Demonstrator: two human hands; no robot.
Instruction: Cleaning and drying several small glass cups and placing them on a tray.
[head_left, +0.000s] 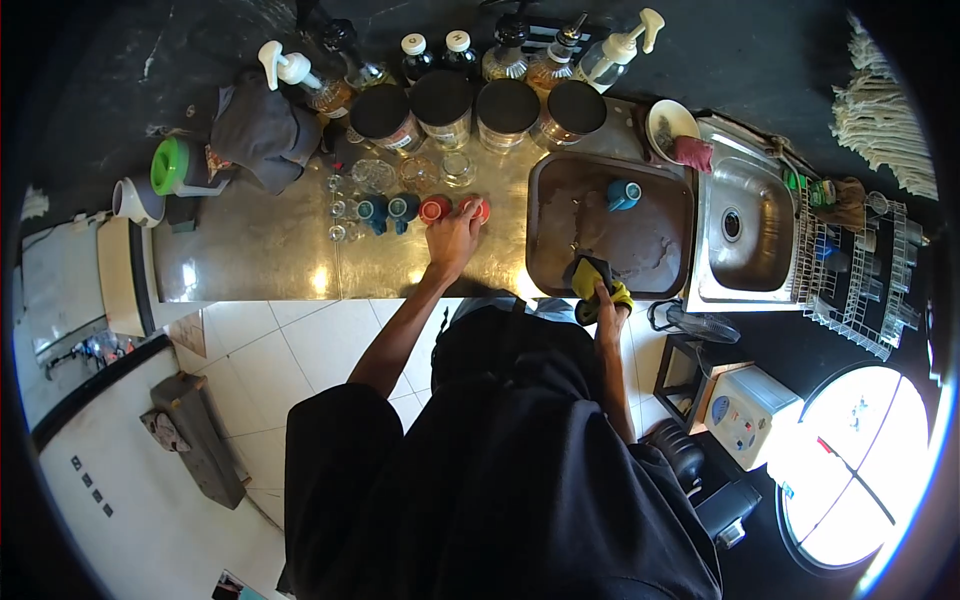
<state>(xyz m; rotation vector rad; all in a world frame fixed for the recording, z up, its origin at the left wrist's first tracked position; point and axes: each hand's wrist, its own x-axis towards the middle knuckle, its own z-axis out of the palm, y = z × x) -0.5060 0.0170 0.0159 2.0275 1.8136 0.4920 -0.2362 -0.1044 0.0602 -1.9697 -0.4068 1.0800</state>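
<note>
My left hand reaches over the steel counter, with its fingers on the base of an upside-down red cup. Just left of it stands a second red cup, also bottom up. Two dark blue cups, one of them this blue cup, continue the row. In my right hand is a yellow and black cloth, bunched at the front edge of a brown tray. One blue cup sits inside the wet tray, towards its back.
Glassware stands behind the cups. Lidded jars and pump bottles line the wall. Right of the tray are a bowl, a steel sink and a wire dish rack. A grey cloth lies at the left.
</note>
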